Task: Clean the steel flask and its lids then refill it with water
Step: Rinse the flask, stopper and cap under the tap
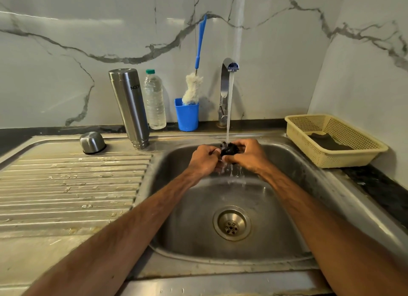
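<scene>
Head view: looking down over a steel sink unit, taken from left to right.
Outer lid (92,142): steel cup-shaped cap, mouth down on the ribbed drainboard (66,185), well apart from both hands. Probably light, stiff and wet-slick; best taken round the rim.
Steel flask (129,105): inverted, mouth down at the back of the drainboard, leaning slightly, untouched. Probably light while empty, much heavier once refilled. Rigid, with a smooth wall likely to slide in wet fingers; best wrapped round the mid-body, not the narrow neck.
Water bottle (154,99): clear plastic, green cap, upright just beside the flask.
Blue cup (187,114): holds 1 white bottle brush (192,88), handle leaning on the wall.
Left hand (204,161): fingers curled, pinching the left side of the inner lid (229,151).
Inner lid: small black stopper, held between 2 hands under the stream, above the sink (187,218). Likely light, hard and slick; safest pinched at opposite edges, kept low so a slip costs little.
Tap (227,86): running onto the inner lid.
Right hand (249,156): fingers curled round the lid's right side.
Basket (331,161): yellow plastic, on the dark table (386,194), with a dark cloth inside.
</scene>
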The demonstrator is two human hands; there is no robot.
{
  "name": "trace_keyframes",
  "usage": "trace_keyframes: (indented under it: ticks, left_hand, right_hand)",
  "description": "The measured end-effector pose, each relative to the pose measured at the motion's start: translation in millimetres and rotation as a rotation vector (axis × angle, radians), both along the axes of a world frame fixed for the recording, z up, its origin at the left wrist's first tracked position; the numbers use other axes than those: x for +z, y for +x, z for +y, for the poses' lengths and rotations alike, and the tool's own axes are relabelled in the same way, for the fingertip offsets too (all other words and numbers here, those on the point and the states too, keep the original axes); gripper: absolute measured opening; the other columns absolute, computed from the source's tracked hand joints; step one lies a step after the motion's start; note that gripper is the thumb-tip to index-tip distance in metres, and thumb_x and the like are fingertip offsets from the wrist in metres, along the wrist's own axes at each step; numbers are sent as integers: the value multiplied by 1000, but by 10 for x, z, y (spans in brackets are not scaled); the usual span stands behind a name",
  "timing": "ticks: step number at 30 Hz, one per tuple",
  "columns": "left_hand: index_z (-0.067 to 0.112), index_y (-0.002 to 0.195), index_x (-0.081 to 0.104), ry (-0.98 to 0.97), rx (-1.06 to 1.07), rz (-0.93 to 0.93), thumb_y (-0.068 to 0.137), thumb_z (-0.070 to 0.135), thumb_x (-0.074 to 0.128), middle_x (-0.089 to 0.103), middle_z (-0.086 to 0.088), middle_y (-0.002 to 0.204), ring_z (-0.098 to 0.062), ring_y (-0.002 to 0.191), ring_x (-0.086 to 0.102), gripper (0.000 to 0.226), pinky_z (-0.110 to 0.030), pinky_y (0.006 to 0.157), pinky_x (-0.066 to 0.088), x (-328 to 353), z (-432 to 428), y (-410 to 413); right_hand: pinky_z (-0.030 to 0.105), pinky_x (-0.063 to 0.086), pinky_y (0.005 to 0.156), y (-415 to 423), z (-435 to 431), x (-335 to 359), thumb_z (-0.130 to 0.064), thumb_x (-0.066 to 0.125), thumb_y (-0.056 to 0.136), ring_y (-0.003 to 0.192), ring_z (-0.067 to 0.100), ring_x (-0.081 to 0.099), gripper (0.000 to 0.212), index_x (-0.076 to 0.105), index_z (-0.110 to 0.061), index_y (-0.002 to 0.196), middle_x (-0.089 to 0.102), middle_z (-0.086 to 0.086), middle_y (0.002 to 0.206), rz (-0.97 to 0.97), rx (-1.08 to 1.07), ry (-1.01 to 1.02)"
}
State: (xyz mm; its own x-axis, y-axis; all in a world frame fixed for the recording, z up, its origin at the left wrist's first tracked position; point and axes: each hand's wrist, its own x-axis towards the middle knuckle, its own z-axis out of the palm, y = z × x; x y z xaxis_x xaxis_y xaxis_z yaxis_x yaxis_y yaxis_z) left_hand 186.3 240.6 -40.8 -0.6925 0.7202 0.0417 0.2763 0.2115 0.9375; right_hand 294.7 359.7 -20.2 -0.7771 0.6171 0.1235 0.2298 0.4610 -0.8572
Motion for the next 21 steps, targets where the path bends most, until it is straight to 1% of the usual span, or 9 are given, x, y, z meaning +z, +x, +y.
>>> trace_keyframes:
  ticks: [2,5,8,10,14,17,18,20,21]
  left_hand:
    - [8,106,72,4,7,4,108,18,48,77,-9,94,-17,85,76,25,-28,76,64,16,-9,-8]
    - [11,109,71,13,10,47,107,17,49,77,-6,95,-13,85,76,23,-23,72,62,34,-3,8]
    - [15,111,72,25,25,75,107,18,50,76,-6,95,-17,88,75,22,-26,75,63,52,-14,-3]
    - [16,112,71,28,38,103,106,18,52,76,-4,94,-16,87,75,20,-25,76,62,60,-12,-6]
    - [16,119,70,52,59,94,104,18,56,75,-2,98,-19,91,74,20,-33,81,64,85,-21,-18]
    - [17,114,71,61,70,104,104,17,58,74,-2,99,-17,91,72,17,-32,83,62,94,-32,-22]
    - [17,114,71,65,69,108,104,17,58,74,-2,99,-16,90,71,17,-31,82,61,104,-39,-18]
    - [17,118,70,76,76,114,104,18,58,73,0,101,-13,87,69,19,-27,79,60,127,-51,-18]
    - [18,120,70,82,81,118,103,19,58,73,1,102,-11,87,68,20,-26,79,59,133,-54,-22]
  right_hand:
    - [14,44,73,-3,-6,15,-11,89,71,101,14,61,61,63,-9,126,65,-3,110,25,-12,5]
    - [17,47,77,7,-14,12,-10,88,71,104,17,64,60,63,-9,125,69,2,117,-7,-6,12]
    - [14,45,72,-5,-23,12,-13,88,72,99,13,62,61,63,-10,127,67,-3,113,41,-21,5]
    - [15,47,74,-4,-31,8,-14,88,71,101,15,64,58,64,-10,124,69,1,115,30,-8,17]
    - [20,51,81,-11,-37,-3,-16,88,72,102,15,65,58,64,-11,124,70,1,114,56,-17,3]
    - [15,47,72,-13,-50,-8,-13,88,72,98,13,63,57,64,-10,124,70,3,116,9,-4,1]
    - [18,51,73,-17,-51,-8,-12,88,72,98,14,64,57,64,-10,124,70,4,116,18,-8,-15]
    - [31,60,82,-33,-51,7,-14,87,73,100,16,67,57,64,-10,125,70,3,115,82,-19,-79]
    - [35,61,85,-39,-57,15,-15,86,75,99,18,69,55,64,-9,126,70,4,115,91,-16,-119]
